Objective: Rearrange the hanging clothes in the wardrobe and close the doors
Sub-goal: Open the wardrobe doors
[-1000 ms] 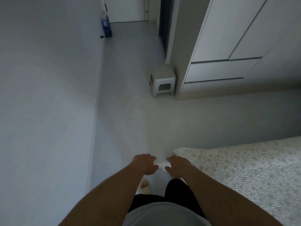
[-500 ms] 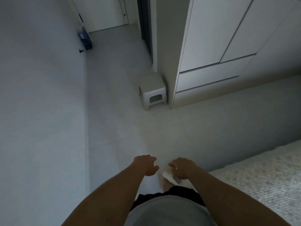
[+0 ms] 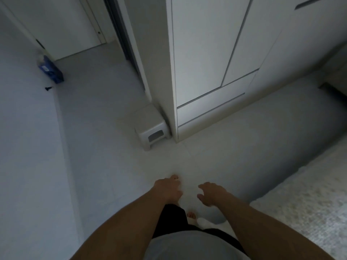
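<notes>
Both hands hang low over the pale tiled floor (image 3: 105, 147), left hand (image 3: 169, 188) and right hand (image 3: 211, 194) loosely curled, each grip holding nothing. The tall white wardrobe (image 3: 202, 59) (doors flush) stands ahead, a small grey plastic stool (image 3: 150, 126) just beside its corner.

Dim, bluish cast; soft blur throughout; wide-angle bending at edges.
</notes>
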